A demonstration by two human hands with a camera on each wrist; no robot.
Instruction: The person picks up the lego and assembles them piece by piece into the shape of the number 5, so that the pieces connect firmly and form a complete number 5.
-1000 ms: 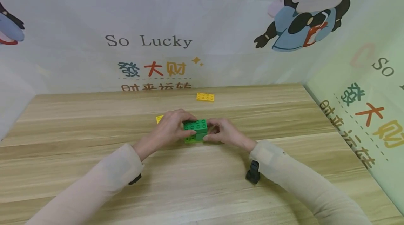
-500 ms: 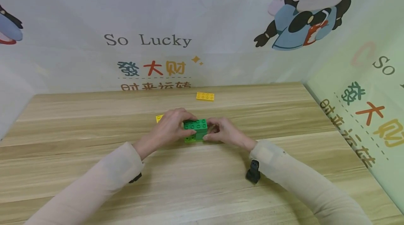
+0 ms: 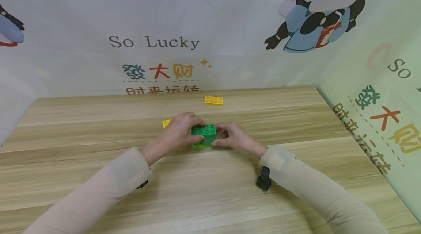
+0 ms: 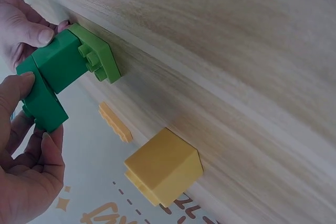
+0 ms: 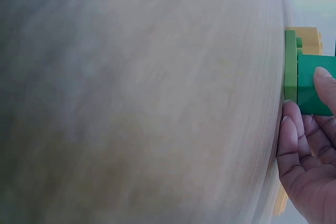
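At mid-table stands a small stack: a light green building plate [image 4: 102,51] at the bottom, a dark green building brick [image 4: 60,59] on one end of it, and an upper dark green brick [image 3: 207,129] on top, overhanging the plate's bare studs. My left hand [image 3: 179,130] pinches the upper brick between thumb and fingers. From the right, my right hand [image 3: 233,137] grips the lower brick, its thumb on the brick's side in the right wrist view and its fingertips low beside the plate. The left hand covers part of the stack in the head view.
A yellow block [image 4: 163,166] stands just beyond my left hand, mostly hidden by it in the head view. A flat yellow plate with studs [image 3: 213,100] lies farther back near the printed backdrop [image 3: 230,44]. A printed sheet [image 3: 378,117] borders the table's right side.
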